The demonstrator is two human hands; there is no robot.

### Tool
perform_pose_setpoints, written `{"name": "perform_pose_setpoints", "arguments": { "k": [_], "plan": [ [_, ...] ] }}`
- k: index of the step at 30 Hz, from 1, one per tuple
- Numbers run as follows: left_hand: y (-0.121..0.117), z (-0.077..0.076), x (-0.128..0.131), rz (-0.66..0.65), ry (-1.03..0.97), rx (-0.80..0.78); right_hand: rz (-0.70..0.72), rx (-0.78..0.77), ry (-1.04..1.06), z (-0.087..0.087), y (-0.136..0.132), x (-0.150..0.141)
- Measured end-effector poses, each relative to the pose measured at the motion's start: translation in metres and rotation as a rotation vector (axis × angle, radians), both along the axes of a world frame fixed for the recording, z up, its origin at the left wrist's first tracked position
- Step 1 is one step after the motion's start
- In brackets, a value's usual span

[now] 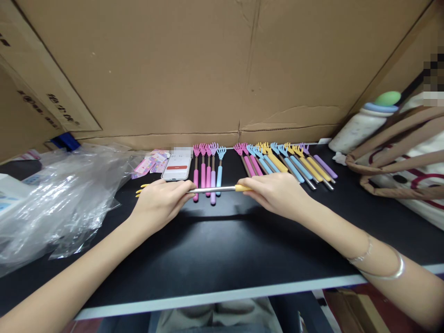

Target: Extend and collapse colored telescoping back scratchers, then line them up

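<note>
A yellow back scratcher (pixel 217 189) with a bare metal rod is held level above the black table, one hand at each end. My left hand (pixel 163 196) is closed around its claw end, and yellow claw tips poke out past the knuckles on the left. Around the yellow handle at the other end, my right hand (pixel 275 190) is closed. Just behind the rod lie several pink, purple and blue back scratchers (pixel 208 171), claws pointing away. Farther right is a row of back scratchers (pixel 286 162) in pink, blue, yellow and purple.
Clear plastic bags (pixel 69 194) are heaped on the left of the black table (pixel 215 259). A phone (pixel 177 163) lies by small printed cards (pixel 151 163). On the right stand a white bottle (pixel 360 125) and a cloth bag (pixel 409 166). Cardboard (pixel 194 69) walls the back.
</note>
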State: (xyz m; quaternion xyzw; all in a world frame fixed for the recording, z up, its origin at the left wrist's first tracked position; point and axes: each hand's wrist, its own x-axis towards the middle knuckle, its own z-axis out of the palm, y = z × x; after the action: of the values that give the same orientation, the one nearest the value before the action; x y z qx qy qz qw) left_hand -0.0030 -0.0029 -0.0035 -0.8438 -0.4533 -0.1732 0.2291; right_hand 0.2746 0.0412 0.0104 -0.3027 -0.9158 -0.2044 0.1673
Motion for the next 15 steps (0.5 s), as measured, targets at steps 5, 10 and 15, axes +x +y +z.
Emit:
{"name": "perform_pose_setpoints", "arguments": {
  "k": [5, 10, 15],
  "plan": [
    [-0.0004, -0.0004, -0.0008, 0.003, -0.009, -0.007, -0.002, -0.003, -0.004, 0.0001, 0.0000, 0.0000],
    [-0.0003, -0.0006, -0.0011, 0.003, -0.006, -0.020, 0.003, -0.002, 0.000, 0.0002, 0.0000, 0.0000],
    [0.0000, -0.0020, -0.0015, 0.000, -0.007, -0.018, 0.005, 0.003, -0.002, -0.0003, 0.0001, 0.0001]
  ]
}}
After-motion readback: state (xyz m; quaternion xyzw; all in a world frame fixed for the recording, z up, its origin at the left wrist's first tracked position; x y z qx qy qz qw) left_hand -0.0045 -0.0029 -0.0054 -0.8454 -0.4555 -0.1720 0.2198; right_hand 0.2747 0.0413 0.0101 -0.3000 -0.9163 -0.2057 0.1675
